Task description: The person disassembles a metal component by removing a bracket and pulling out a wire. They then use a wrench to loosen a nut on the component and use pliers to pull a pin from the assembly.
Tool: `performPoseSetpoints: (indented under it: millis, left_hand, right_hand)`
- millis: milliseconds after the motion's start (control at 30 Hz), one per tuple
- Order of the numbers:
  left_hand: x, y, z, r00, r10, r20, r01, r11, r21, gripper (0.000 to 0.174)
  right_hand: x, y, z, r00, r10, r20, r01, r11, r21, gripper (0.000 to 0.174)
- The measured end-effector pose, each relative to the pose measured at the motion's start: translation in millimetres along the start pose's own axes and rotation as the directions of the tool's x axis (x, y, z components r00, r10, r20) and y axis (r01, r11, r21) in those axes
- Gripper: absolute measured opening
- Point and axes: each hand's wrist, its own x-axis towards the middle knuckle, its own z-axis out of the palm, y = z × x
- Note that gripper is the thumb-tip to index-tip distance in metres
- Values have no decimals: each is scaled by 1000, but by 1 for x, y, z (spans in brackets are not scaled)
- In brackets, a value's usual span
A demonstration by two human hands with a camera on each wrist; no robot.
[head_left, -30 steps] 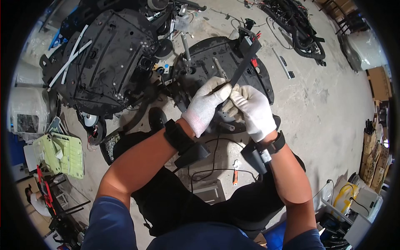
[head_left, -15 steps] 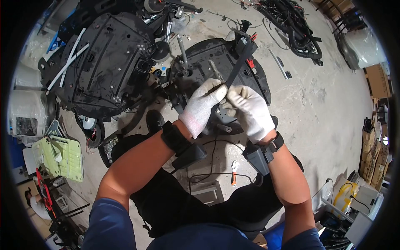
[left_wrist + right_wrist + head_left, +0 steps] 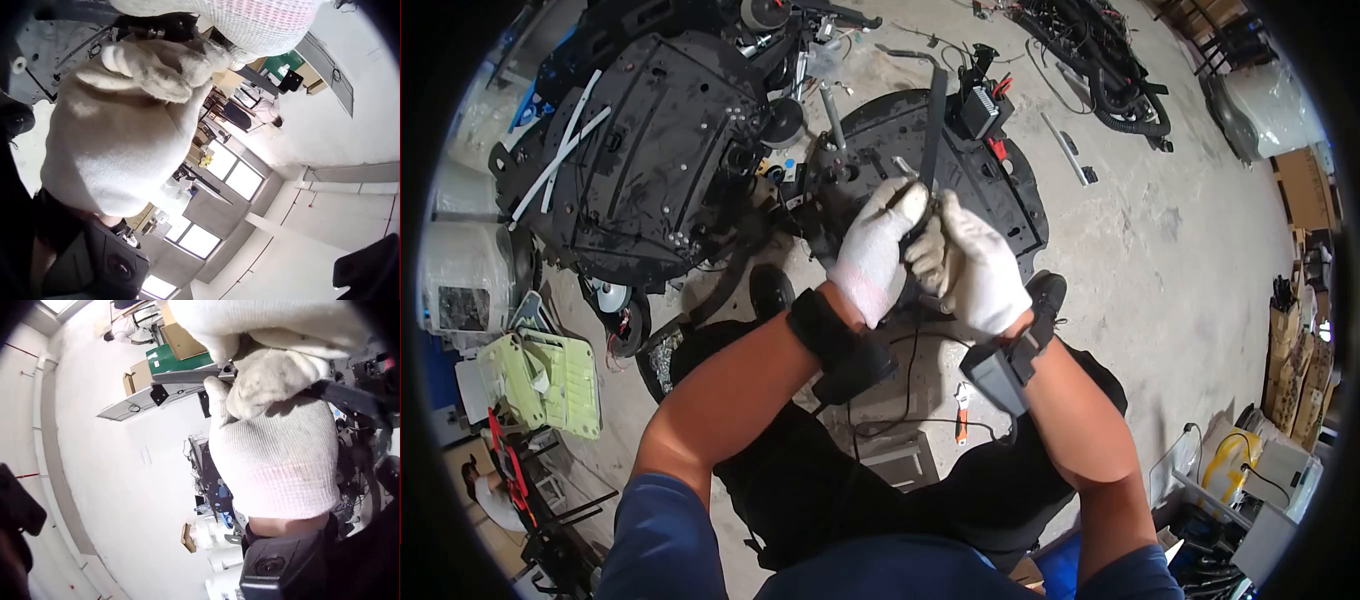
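In the head view my gloved left hand [image 3: 875,245] grips the lower end of a long, flat black bar [image 3: 934,120]. The bar points away from me, and a thin bent piece stands out to the left at its far end. Close by on the right is my gloved right hand [image 3: 980,265], fingers curled just below the bar's near end. From the right wrist, the left thumb [image 3: 269,381] lies over the bar [image 3: 350,400]. Curled right fingers [image 3: 156,69] fill the left wrist view; I cannot tell whether they hold something small.
Under the hands lies a round-edged black panel [image 3: 880,125] on the concrete floor. A larger black panel [image 3: 650,150] carrying two crossed white strips [image 3: 565,150] is at left. An orange-handled adjustable wrench [image 3: 962,415] lies between the legs. Black hoses [image 3: 1115,100] are heaped at upper right.
The bar has swung from leaning right to pointing almost straight ahead in the head view. My right hand has shifted left and turned, its fingers now lower beside the left hand.
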Motion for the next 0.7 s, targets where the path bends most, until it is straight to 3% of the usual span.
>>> performPoseSetpoints:
  millis: [33,100,167,200,267,367,467,600,633,700]
  left_hand:
    - [1,2,1,999,30,-25,-30,999,22,20]
    - [4,10,6,997,62,-45,-59,997,48,22]
    - [5,8,-7,998,39,57,-28,984,-176,19]
    - [7,4,-11,998,43,56,-32,984,-178,19]
    - [10,-3,-13,995,58,-79,-72,981,-179,21]
    - [11,2,-7,995,7,-96,-18,993,-119,35]
    - [7,7,-8,999,10,-44,-14,996,-93,38]
    - [6,8,-19,1000,-16,3,16,986,-167,24]
    - [5,9,-19,1000,-20,-2,20,985,-172,24]
    - [1,15,-17,998,-49,43,54,990,-127,25]
  right_hand:
    - [7,4,-5,997,-44,57,37,993,114,29]
    - [15,1,-15,990,-39,137,25,994,103,27]
    - [14,2,-9,995,-57,80,40,978,204,29]
    - [15,4,-12,994,-57,95,32,970,243,28]
    - [14,8,-17,991,-60,118,20,948,319,27]
    - [13,4,-14,992,-68,109,35,959,280,27]
    - [16,5,-9,996,-50,77,23,948,317,29]
    - [13,3,-6,1000,-15,12,11,970,243,31]
    - [13,3,-11,998,-11,62,-5,970,241,30]
    - [16,2,-39,947,52,318,-106,982,155,20]
